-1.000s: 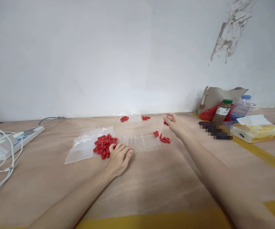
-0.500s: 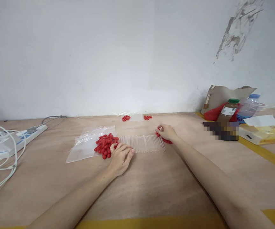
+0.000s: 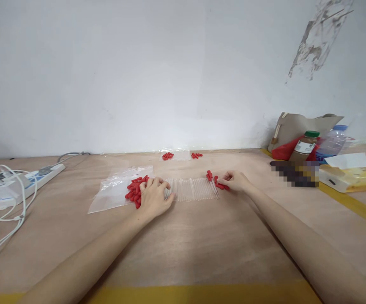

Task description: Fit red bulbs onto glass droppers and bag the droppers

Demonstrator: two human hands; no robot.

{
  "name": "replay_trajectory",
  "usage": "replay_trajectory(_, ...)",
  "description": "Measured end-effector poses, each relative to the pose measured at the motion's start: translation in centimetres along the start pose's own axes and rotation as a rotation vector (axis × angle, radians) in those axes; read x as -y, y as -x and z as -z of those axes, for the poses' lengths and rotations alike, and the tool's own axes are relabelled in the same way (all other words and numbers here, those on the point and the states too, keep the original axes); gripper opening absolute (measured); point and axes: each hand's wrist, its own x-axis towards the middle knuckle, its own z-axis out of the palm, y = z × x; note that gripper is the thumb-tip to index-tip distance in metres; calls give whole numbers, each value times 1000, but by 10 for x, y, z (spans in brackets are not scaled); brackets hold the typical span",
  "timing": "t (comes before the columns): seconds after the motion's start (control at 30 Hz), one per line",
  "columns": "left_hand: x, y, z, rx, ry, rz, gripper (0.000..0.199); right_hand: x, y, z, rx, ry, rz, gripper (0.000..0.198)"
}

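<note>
A row of thin clear glass tubes (image 3: 189,190) lies side by side on the brown tabletop. At its left end is a pile of red rubber bulbs (image 3: 134,195), like dropper bulbs. My left hand (image 3: 154,196) rests over the pile's right edge and the first tubes, fingers spread and partly covering both. Two red bulbs (image 3: 209,175) sit at the top of the tubes at the row's right end. Just right of them, my right hand (image 3: 235,181) has thumb and fingers pinched on a red bulb (image 3: 220,183); its fingertips hide part of it.
A clear plastic bag (image 3: 111,190) lies flat behind the pile. Smaller red pieces (image 3: 167,156) lie by the wall. At left are a power strip (image 3: 51,173) and white cables (image 3: 21,202). A bottle (image 3: 303,147), a bag (image 3: 297,124) and a tissue pack (image 3: 350,177) stand right.
My right hand has moved right, off the end tubes and onto the loose red bulbs, leaving bulbs at the tube tops uncovered. My left hand has shifted slightly left and spread its fingers.
</note>
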Motion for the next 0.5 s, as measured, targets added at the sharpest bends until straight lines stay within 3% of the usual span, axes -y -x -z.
replay_trajectory(0.23, -26, -44, -22, 123, -84, 110, 24, 3, -2, -11, -10, -50, -18, 25)
replay_trajectory(0.5, -40, -57, -39, 172, -183, 253, 35, 5, -2, -7, -93, -142, -90, 21)
